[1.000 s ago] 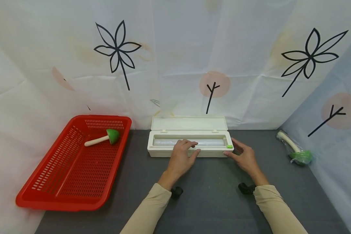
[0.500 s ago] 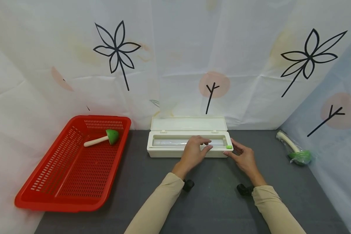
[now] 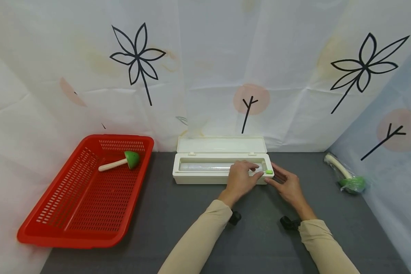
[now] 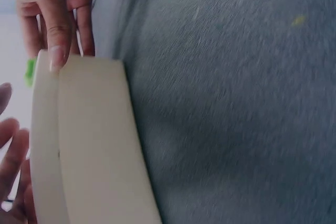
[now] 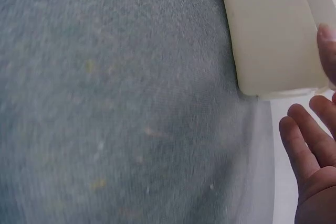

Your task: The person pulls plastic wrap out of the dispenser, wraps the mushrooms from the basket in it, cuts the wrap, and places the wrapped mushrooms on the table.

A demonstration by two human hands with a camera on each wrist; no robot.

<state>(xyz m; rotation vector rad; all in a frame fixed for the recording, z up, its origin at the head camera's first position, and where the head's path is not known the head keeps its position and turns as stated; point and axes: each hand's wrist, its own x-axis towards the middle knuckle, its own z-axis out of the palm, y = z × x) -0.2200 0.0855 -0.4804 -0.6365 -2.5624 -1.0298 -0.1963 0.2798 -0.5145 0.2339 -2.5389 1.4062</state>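
Observation:
A white cling film dispenser (image 3: 191,179) stands at the back of the table with its lid (image 3: 221,144) raised. Inside lies a roll of clear film (image 3: 198,166), and a small green slider (image 3: 268,172) sits at the right of its front edge. My left hand (image 3: 241,179) is over the right part of the dispenser, fingers loosely bent, thumb and forefinger apart. With my right hand (image 3: 289,188) I hold the dispenser's right end; the thumb (image 4: 56,56) presses the front corner in the left wrist view, the fingers (image 5: 310,145) lie along the end.
At left stands a red plastic basket (image 3: 68,235) with a green-capped, pale-stemmed toy mushroom (image 3: 131,159) in it. A similar one wrapped in clear film (image 3: 351,182) lies at the table's right edge. A white patterned cloth (image 3: 205,76) hangs right behind the dispenser.
My left hand has slid to the right along the dispenser, from its middle towards the green slider. My right hand stays at the right end, and the dispenser has not moved.

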